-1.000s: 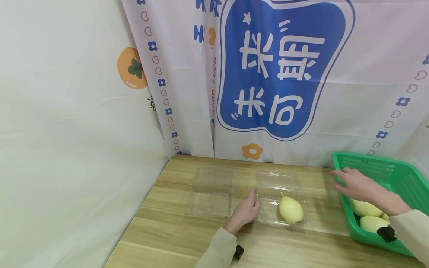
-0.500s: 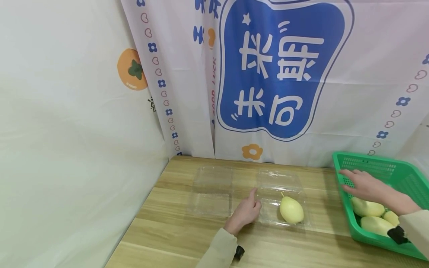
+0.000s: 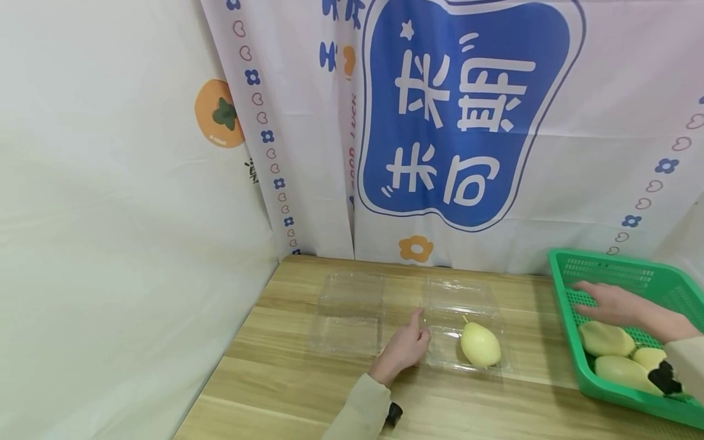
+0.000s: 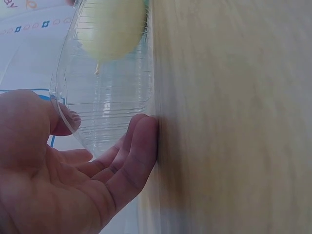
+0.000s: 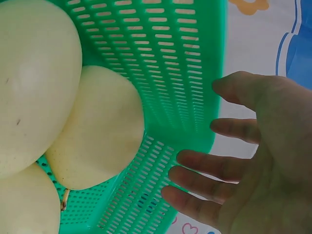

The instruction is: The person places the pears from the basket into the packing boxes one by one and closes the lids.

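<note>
In the head view a pale yellow pear (image 3: pixel 480 345) lies in the near half of a clear hinged plastic box (image 3: pixel 443 353), stem pointing back. My left hand (image 3: pixel 404 348) holds that box by its left side; the left wrist view has the thumb at the clear rim and the fingers bent along the outside, close to the table. Over the green basket (image 3: pixel 569 342) hovers my right hand (image 3: pixel 618 305), fingers spread and nothing held. Several more pears (image 3: pixel 606 340) lie in the basket below it. In the right wrist view the fingers stay apart from the nearest pear (image 5: pixel 97 131).
A second clear plastic box (image 3: pixel 349 333) lies unfolded left of my left hand. Both boxes and the basket stand on a wooden table (image 3: pixel 264 379). Behind the table hangs a printed cloth (image 3: pixel 308 183), and a pale sheet (image 3: pixel 110 244) borders the left side.
My right hand has moved right, from the basket's left rim to over its inside, uncovering more of the pears. The left hand stays at the box, and the pear in it has not moved.
</note>
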Demonstrator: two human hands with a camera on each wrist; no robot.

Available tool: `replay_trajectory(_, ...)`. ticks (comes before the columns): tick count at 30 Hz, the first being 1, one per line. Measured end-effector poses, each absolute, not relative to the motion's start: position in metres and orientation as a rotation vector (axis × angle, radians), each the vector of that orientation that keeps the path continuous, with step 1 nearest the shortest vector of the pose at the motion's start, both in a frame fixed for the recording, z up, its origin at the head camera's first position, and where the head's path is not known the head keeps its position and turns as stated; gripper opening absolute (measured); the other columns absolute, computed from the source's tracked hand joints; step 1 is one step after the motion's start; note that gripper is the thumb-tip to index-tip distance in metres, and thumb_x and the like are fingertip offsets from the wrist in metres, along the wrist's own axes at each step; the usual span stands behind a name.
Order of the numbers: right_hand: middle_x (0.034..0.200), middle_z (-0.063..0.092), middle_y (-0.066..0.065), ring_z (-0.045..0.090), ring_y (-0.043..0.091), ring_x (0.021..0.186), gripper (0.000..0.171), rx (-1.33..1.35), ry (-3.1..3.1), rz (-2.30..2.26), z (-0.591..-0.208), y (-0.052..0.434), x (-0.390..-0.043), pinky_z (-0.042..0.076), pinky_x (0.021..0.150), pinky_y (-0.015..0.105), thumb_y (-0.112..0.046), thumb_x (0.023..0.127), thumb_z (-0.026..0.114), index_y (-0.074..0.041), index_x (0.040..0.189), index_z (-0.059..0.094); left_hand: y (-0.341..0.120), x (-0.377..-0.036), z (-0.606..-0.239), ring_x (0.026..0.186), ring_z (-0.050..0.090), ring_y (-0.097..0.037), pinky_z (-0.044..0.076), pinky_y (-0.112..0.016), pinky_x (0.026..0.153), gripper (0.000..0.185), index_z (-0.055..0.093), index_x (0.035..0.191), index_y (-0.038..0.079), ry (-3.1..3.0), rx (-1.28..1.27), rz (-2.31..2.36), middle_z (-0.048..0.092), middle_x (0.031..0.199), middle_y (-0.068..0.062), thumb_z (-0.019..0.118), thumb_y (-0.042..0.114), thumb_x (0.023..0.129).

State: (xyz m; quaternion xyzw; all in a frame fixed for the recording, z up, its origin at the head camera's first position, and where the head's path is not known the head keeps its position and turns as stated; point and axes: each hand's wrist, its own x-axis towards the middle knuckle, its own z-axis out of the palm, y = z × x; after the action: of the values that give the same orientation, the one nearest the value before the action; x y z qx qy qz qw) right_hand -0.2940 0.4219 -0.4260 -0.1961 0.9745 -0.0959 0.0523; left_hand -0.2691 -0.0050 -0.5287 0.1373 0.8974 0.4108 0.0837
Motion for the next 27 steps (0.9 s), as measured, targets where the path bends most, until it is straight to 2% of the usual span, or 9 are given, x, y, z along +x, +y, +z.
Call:
replay_trajectory(8,0.112,0.062,0.034,0.062,0.049,0.098,0.051,-0.561,2.915,-0.254,-0.428,0.430,-0.294,0.052,0.077,0.056,-0.025,0.092,0.066,0.014,0.123,0.052,-0.004,-0.269,-0.528,0.038,0.028,-0.008,0.023,-0.021,0.035,0.057,0.020,0.156,0.010,2.654,0.415,1.250,0.038,0.049,0.008,0.036,0.025,0.103)
replay_trajectory(17,0.118,0.059,0.037,0.058,0.054,0.104,0.061,-0.536,2.826,-0.251,-0.433,0.440,-0.296,0.050,0.081,0.060,-0.032,0.090,0.068,0.014,0.125,0.051,-0.003,-0.268,-0.525,0.038,0.028,-0.008,0.024,-0.022,0.036,0.057,0.020,0.156,0.011,2.658,0.406,1.235,0.037,0.049,0.008,0.035,0.026,0.103)
replay_trajectory(27,0.120,0.055,0.039,0.053,0.058,0.108,0.060,-0.495,2.734,-0.302,-0.439,0.445,-0.294,0.048,0.081,0.062,-0.033,0.090,0.068,0.013,0.124,0.052,-0.003,-0.267,-0.524,0.039,0.027,-0.008,0.023,-0.022,0.037,0.057,0.020,0.156,0.011,2.662,0.402,1.230,0.036,0.049,0.008,0.035,0.025,0.103)
